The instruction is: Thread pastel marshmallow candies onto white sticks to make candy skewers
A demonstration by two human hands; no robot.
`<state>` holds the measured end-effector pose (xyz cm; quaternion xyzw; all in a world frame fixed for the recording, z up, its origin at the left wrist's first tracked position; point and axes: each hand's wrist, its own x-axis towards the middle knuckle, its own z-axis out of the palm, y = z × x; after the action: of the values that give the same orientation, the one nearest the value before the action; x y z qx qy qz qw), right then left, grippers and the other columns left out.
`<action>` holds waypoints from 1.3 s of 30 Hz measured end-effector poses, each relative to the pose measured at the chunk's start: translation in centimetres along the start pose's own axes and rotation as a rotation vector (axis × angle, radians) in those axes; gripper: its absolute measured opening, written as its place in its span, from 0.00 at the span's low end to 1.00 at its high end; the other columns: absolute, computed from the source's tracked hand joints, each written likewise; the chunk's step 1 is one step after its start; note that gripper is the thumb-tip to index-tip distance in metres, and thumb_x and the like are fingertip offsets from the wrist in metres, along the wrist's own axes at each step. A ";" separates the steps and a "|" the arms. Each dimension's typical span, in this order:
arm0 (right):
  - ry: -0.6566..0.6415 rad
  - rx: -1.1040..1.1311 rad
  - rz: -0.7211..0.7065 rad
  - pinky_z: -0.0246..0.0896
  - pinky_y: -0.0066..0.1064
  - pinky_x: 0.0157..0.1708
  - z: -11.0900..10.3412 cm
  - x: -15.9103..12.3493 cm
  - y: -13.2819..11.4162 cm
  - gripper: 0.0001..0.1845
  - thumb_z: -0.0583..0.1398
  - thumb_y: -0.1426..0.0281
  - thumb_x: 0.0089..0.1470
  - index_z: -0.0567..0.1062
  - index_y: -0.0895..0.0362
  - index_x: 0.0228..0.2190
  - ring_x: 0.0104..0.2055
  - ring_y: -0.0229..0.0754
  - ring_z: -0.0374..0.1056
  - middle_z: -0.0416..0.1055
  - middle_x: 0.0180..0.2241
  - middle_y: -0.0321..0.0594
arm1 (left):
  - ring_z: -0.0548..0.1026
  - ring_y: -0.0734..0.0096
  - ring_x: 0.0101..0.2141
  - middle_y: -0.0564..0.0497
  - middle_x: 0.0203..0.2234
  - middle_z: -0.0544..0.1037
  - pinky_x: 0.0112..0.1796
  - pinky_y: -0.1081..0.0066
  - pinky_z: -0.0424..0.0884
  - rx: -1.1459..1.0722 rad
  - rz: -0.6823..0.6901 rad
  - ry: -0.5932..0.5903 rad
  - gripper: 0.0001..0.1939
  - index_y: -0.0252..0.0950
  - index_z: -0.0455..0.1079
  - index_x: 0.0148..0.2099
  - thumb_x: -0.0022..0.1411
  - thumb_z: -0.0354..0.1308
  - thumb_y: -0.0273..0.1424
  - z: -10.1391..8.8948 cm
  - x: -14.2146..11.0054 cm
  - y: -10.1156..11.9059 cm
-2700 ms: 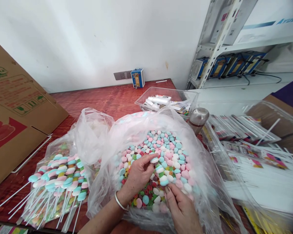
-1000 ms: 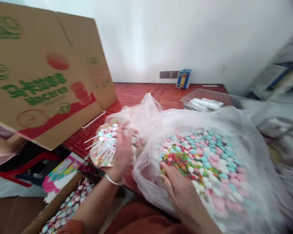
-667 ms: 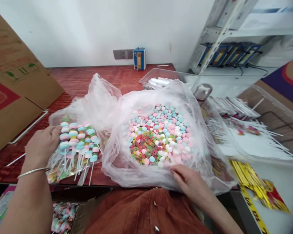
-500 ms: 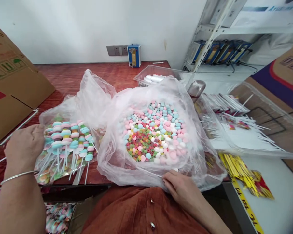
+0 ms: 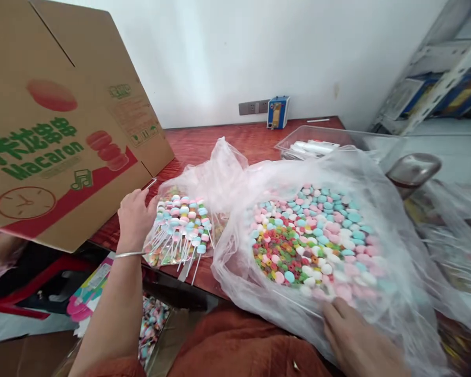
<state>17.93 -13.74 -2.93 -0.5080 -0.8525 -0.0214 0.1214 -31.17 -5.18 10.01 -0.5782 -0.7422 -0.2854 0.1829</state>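
Note:
My left hand (image 5: 136, 219) is curled beside a pile of candy skewers (image 5: 184, 214), pink, blue and white discs on white sticks, lying on a clear packet. Its fingertips are hidden, so whatever they may hold does not show. My right hand (image 5: 351, 332), partly blurred, has its fingers closed on a thin white stick (image 5: 294, 302) that points left along the near rim of a plastic-lined heap of candies. In that clear liner (image 5: 235, 262) lie pastel discs (image 5: 322, 204) and small colourful rings (image 5: 278, 246). The stick's right end is hidden by my fingers.
A large cardboard box (image 5: 102, 94) stands at the left. Behind the liner sits a clear tray (image 5: 361, 137) with white packets. A metal-looking rounded object (image 5: 414, 170) is at the right. A small blue device (image 5: 278, 112) stands by the wall. Below the table edge are more wrapped candies (image 5: 153, 322).
The view has swung left, so the box shows more fully and everything sits further right. My left hand stays beside the skewers, and my right hand remains on the stick at the liner's near rim.

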 end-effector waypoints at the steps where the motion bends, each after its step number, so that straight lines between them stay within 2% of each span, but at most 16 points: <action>1: 0.020 -0.024 0.000 0.58 0.34 0.26 -0.3 -0.1 0.7 0.09 0.53 0.73 0.54 0.72 0.52 0.28 0.26 0.45 0.70 0.73 0.28 0.42 | 0.69 0.45 0.52 0.37 0.46 0.75 0.54 0.47 0.62 0.007 0.017 0.062 0.16 0.32 0.72 0.45 0.64 0.54 0.39 -0.4 -0.5 1.3; 3: 0.030 -0.089 0.081 0.58 0.37 0.28 -1.3 -0.2 1.7 0.09 0.53 0.73 0.55 0.73 0.53 0.30 0.27 0.48 0.69 0.72 0.27 0.45 | 0.68 0.49 0.56 0.38 0.51 0.74 0.58 0.51 0.60 -0.077 0.078 0.163 0.16 0.34 0.72 0.50 0.64 0.56 0.37 -0.9 -2.0 5.1; 5: 0.058 -0.080 0.223 0.58 0.37 0.29 -2.5 0.0 2.0 0.10 0.52 0.72 0.57 0.73 0.54 0.35 0.28 0.49 0.69 0.73 0.28 0.46 | 0.71 0.55 0.54 0.44 0.50 0.76 0.57 0.54 0.63 -0.285 0.159 0.146 0.15 0.39 0.72 0.52 0.65 0.56 0.34 -0.9 -4.1 10.1; 7: 0.115 0.112 0.379 0.59 0.35 0.30 -3.5 0.5 1.6 0.12 0.50 0.69 0.59 0.72 0.56 0.38 0.30 0.47 0.71 0.75 0.32 0.46 | 0.74 0.59 0.51 0.47 0.48 0.78 0.55 0.57 0.66 -0.526 0.281 -0.032 0.14 0.42 0.71 0.53 0.64 0.57 0.31 -0.4 -6.6 15.2; 9: 0.120 0.406 0.542 0.61 0.31 0.29 -4.2 1.2 0.9 0.13 0.48 0.67 0.61 0.71 0.55 0.37 0.29 0.44 0.70 0.75 0.29 0.40 | 0.75 0.61 0.50 0.48 0.49 0.78 0.52 0.62 0.69 -0.726 0.461 -0.390 0.16 0.43 0.70 0.55 0.65 0.55 0.28 0.5 -9.4 19.5; 11: 0.106 0.631 0.647 0.61 0.29 0.27 -4.6 1.6 0.3 0.14 0.48 0.65 0.62 0.71 0.55 0.35 0.28 0.42 0.69 0.73 0.26 0.36 | 0.77 0.63 0.45 0.47 0.45 0.79 0.45 0.67 0.71 -0.803 0.644 -0.711 0.15 0.44 0.72 0.53 0.66 0.54 0.28 1.7 -12.2 22.6; 13: 0.108 0.749 0.681 0.61 0.28 0.26 -4.7 1.5 -0.1 0.16 0.49 0.62 0.62 0.72 0.55 0.32 0.27 0.41 0.68 0.72 0.25 0.35 | 0.77 0.64 0.38 0.48 0.37 0.79 0.38 0.69 0.70 -0.792 0.795 -0.933 0.11 0.44 0.74 0.48 0.65 0.56 0.31 2.9 -14.5 24.3; 16: 0.128 0.797 0.682 0.60 0.28 0.26 -4.5 1.0 -0.2 0.21 0.50 0.57 0.62 0.74 0.55 0.28 0.27 0.41 0.67 0.72 0.25 0.36 | 0.76 0.64 0.32 0.49 0.31 0.78 0.32 0.70 0.66 -0.735 0.881 -1.105 0.06 0.41 0.75 0.40 0.63 0.59 0.36 3.8 -16.7 24.7; 19: 0.139 0.790 0.670 0.63 0.29 0.30 -3.8 0.4 0.1 0.21 0.51 0.58 0.63 0.77 0.56 0.30 0.32 0.44 0.71 0.76 0.29 0.39 | 0.76 0.64 0.32 0.49 0.32 0.79 0.32 0.70 0.65 -0.772 0.813 -1.192 0.07 0.41 0.76 0.40 0.62 0.59 0.37 4.0 -16.9 24.1; 23: 0.138 0.769 0.598 0.68 0.32 0.40 -2.5 0.2 0.3 0.19 0.52 0.61 0.63 0.80 0.56 0.41 0.42 0.47 0.74 0.79 0.40 0.43 | 0.75 0.65 0.34 0.49 0.33 0.79 0.36 0.70 0.66 -0.900 0.593 -1.179 0.09 0.43 0.77 0.44 0.65 0.56 0.35 3.9 -15.1 24.0; 25: 0.138 0.761 0.565 0.68 0.34 0.42 -2.0 0.4 0.2 0.18 0.53 0.62 0.63 0.80 0.55 0.43 0.44 0.48 0.74 0.79 0.42 0.45 | 0.75 0.65 0.35 0.49 0.34 0.79 0.38 0.70 0.67 -0.947 0.420 -1.114 0.11 0.43 0.77 0.46 0.65 0.56 0.34 3.9 -14.1 24.3; 28: 0.163 0.757 0.502 0.70 0.33 0.39 -1.7 0.8 -0.2 0.18 0.54 0.62 0.63 0.80 0.55 0.43 0.40 0.46 0.75 0.79 0.38 0.44 | 0.75 0.65 0.35 0.47 0.35 0.80 0.38 0.69 0.68 -1.072 0.105 -1.033 0.13 0.41 0.77 0.49 0.64 0.57 0.36 4.1 -13.1 25.2; 33: 0.184 0.765 0.410 0.70 0.30 0.34 -1.5 1.2 -1.0 0.16 0.54 0.62 0.63 0.81 0.54 0.41 0.35 0.43 0.75 0.78 0.33 0.41 | 0.72 0.71 0.26 0.50 0.25 0.77 0.29 0.74 0.66 -1.361 -0.309 -1.064 0.14 0.36 0.80 0.41 0.61 0.60 0.40 5.2 -13.2 26.6; 35: 0.168 0.766 0.388 0.70 0.29 0.34 -1.3 1.4 -1.0 0.16 0.54 0.62 0.64 0.80 0.53 0.41 0.34 0.42 0.74 0.77 0.32 0.40 | 0.72 0.72 0.25 0.50 0.23 0.76 0.27 0.75 0.64 -1.399 -0.367 -1.045 0.15 0.35 0.79 0.41 0.61 0.60 0.41 5.6 -13.4 26.7; 37: 0.169 0.752 0.393 0.70 0.30 0.35 -1.2 1.6 -0.9 0.15 0.55 0.61 0.64 0.80 0.52 0.41 0.35 0.42 0.74 0.77 0.33 0.40 | 0.74 0.71 0.26 0.49 0.24 0.77 0.26 0.76 0.65 -1.405 -0.357 -1.054 0.15 0.34 0.78 0.41 0.62 0.60 0.41 5.8 -13.4 26.5; 39: 0.266 0.687 0.452 0.69 0.35 0.42 -1.6 1.8 -0.6 0.16 0.56 0.58 0.62 0.78 0.53 0.44 0.42 0.47 0.73 0.76 0.39 0.43 | 0.77 0.69 0.28 0.47 0.26 0.79 0.27 0.74 0.69 -1.381 -0.295 -0.974 0.13 0.35 0.78 0.42 0.65 0.57 0.38 5.6 -13.2 26.2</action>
<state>16.86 -12.76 -0.93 -0.6049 -0.6542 0.2254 0.3940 -2.15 -7.11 3.31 -0.5155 -0.4657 -0.4139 -0.5883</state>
